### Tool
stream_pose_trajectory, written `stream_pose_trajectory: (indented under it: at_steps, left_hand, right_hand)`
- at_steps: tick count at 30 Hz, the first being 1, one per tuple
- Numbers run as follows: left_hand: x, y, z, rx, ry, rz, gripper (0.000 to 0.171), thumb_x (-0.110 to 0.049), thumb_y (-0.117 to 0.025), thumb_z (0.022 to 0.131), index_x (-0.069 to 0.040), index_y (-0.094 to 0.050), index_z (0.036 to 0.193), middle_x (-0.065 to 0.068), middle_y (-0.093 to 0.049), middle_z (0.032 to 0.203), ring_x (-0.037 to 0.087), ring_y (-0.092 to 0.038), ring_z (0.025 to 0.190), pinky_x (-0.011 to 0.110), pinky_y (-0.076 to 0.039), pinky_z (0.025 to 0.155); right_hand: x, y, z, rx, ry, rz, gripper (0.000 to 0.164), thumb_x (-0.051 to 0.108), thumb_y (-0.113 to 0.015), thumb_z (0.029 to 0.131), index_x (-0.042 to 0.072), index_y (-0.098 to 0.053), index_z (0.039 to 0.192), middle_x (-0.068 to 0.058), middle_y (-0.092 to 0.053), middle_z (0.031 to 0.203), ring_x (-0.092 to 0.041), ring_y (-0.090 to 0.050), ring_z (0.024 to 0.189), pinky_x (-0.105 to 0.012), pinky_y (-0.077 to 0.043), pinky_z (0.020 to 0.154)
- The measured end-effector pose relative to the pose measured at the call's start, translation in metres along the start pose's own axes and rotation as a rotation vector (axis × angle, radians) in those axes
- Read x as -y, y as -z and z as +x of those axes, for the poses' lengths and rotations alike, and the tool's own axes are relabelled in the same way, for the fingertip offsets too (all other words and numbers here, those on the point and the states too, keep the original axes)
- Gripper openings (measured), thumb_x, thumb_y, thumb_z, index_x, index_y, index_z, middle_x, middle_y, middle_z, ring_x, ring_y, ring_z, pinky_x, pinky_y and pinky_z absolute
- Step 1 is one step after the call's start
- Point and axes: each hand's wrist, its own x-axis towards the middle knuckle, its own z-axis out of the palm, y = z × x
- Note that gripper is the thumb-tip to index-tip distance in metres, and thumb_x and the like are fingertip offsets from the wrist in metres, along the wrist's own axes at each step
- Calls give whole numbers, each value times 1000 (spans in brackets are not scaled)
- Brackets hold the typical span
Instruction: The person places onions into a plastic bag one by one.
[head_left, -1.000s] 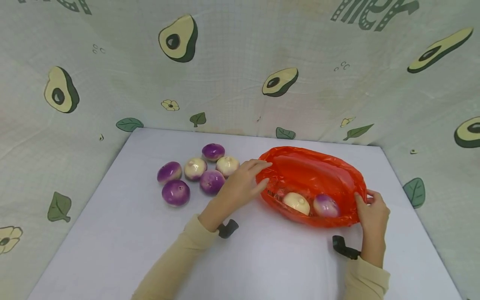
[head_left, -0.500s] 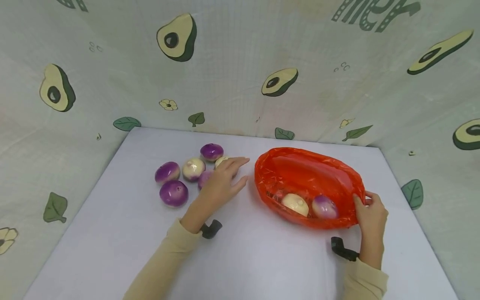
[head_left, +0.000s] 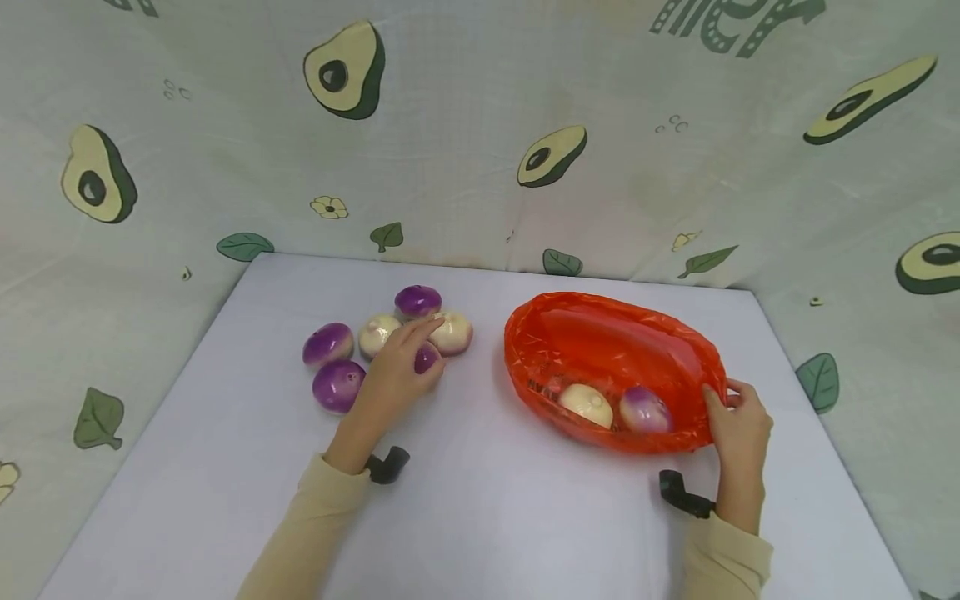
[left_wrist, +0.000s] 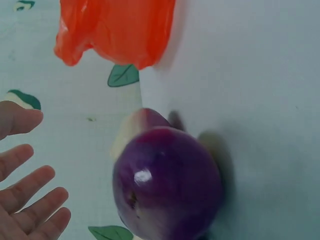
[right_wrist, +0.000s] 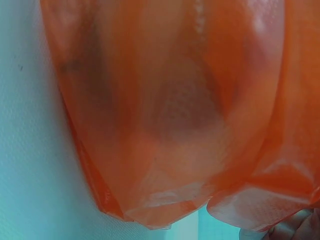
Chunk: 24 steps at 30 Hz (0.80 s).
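Observation:
In the head view my left hand (head_left: 392, 377) hovers with fingers spread over a purple turnip (head_left: 427, 358), hiding part of it. Seen from the left wrist, the fingers (left_wrist: 35, 187) are extended and apart from the large purple turnip (left_wrist: 167, 185). My right hand (head_left: 741, 429) pinches the right rim of a red plastic bag (head_left: 622, 329), whose mouth is spread wide. Inside it lie a cream turnip (head_left: 587, 406) and a purple-and-white turnip (head_left: 646, 410). The red film (right_wrist: 165, 155) fills most of the right wrist view.
Around the left hand sit more turnips: a cream one (head_left: 452, 333), a purple one (head_left: 417, 302) behind, another cream one (head_left: 377, 334), and two purple ones at left, including the front one (head_left: 339, 386). A printed cloth (head_left: 450, 125) stands behind the white table (head_left: 525, 517).
My left hand has moved left from the bag's left rim to the turnip group. The right hand keeps its grip on the bag, which stays in place.

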Motion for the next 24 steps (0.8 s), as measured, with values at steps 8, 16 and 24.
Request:
stream_pose_trajectory:
  at_steps: [8,16,24]
  left_hand:
    - [16,3,-8,69,97,-9,59,-11,-69,82,-7,-46,136,13,-47,137,30,-42,128,44,-37,106]
    - [31,3,-11,116,156,4,57,-9,-68,83,-5,-45,135,18,-44,138,35,-40,129,48,-35,107]
    - [41,2,-11,145,180,1,55,-9,-65,85,-4,-43,136,21,-45,135,37,-39,129,49,-33,108]
  right_hand:
    - [-1,0,0,-4,0,6,64,41,-40,96,6,-23,146,-28,-38,135,-41,-46,116,-53,-45,93]
    - [1,0,-2,-13,18,4,64,41,-41,96,4,-25,146,-29,-40,134,-42,-47,115,-53,-46,92]
    - [2,1,-4,-14,31,5,64,41,-41,96,4,-25,145,-29,-40,134,-42,-47,115,-52,-46,92]
